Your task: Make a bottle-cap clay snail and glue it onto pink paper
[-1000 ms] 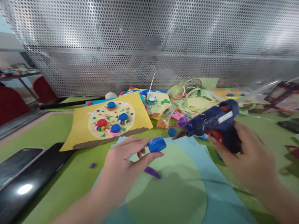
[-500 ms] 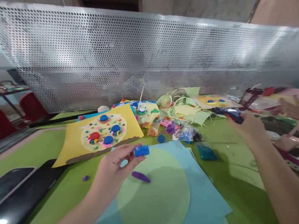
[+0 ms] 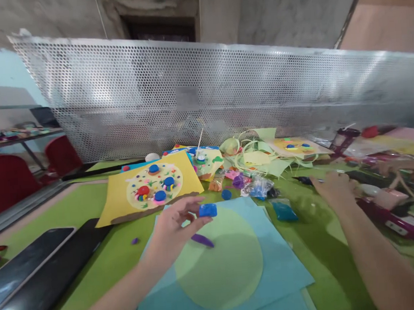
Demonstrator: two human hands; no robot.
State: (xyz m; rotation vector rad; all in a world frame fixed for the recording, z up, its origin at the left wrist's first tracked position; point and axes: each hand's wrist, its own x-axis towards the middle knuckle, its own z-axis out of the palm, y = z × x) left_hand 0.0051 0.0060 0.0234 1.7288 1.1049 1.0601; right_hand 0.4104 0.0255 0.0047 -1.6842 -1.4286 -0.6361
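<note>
My left hand (image 3: 178, 229) pinches a small blue bottle cap (image 3: 208, 210), seen from its side, above the paper. Below it, a long purple clay piece (image 3: 203, 240) lies on a pale green paper circle (image 3: 224, 266). That circle rests on blue paper sheets (image 3: 284, 267). Farther right, my right hand (image 3: 335, 189) is closed around what looks like a dark glue gun (image 3: 304, 181); its black nozzle points left and the hand covers most of its body. Another blue cap (image 3: 226, 194) sits just beyond the blue sheets.
A yellow decorated picture (image 3: 116, 198) stands left, behind two dark phone-like slabs (image 3: 56, 267). Clay packets (image 3: 260, 187) and paper strips (image 3: 252, 157) lie ahead, before a perforated metal screen (image 3: 188, 81). At right, another person's hand (image 3: 400, 165) is near a maroon box (image 3: 396, 220).
My right hand has come down toward the table with the glue gun. My left hand still pinches the blue cap. The view has tilted up and shifted left.
</note>
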